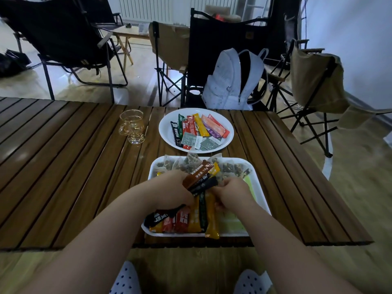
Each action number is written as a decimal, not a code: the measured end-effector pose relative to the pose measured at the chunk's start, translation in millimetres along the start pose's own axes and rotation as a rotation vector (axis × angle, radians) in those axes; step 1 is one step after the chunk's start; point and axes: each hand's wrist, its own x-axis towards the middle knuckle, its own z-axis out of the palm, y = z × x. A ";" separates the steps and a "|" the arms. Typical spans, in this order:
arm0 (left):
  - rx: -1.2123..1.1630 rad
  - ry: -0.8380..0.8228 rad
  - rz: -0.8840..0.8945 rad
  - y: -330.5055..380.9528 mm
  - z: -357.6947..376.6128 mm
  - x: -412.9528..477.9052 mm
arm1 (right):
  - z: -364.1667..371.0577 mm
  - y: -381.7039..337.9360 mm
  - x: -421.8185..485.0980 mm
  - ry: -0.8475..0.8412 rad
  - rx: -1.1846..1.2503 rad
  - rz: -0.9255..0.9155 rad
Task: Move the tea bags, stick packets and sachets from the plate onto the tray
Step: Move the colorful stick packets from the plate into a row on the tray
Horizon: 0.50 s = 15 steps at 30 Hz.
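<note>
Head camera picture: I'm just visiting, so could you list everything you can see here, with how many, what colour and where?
table: one, brown wooden slats, fills the middle
mug: one, clear glass, left of the plate
plate: one, white, round, far centre of the table
plate packets: about eight, mixed colours, fanned on the plate
sachets: several, grey-green, plate's near edge
tray: one, white, near edge of the table
tea bags: many, translucent, tray's far edge
tray packets: several, black, red, orange, yellow, tray's near edge
held packets: a few, brown, black, yellow, above the tray
backpack: one, white, behind the table
chairs: several, black and tan, beyond the table
shoes: two, white, bottom
left hand: grips the held packets
right hand: pinches the same bundle
</note>
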 end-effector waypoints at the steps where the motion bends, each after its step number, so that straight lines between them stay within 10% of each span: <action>1: 0.034 0.005 0.004 -0.4 1.3 1.5 | -1.0 -1.6 0.3 0.018 0.017 0.000; 9: 0.050 0.041 -0.013 -9.1 -0.8 4.9 | -26.8 -9.3 -17.8 -0.449 -0.390 0.196; 15: 0.055 0.027 -0.032 -6.5 2.2 5.9 | -20.9 -4.7 -10.3 -0.350 -0.388 0.077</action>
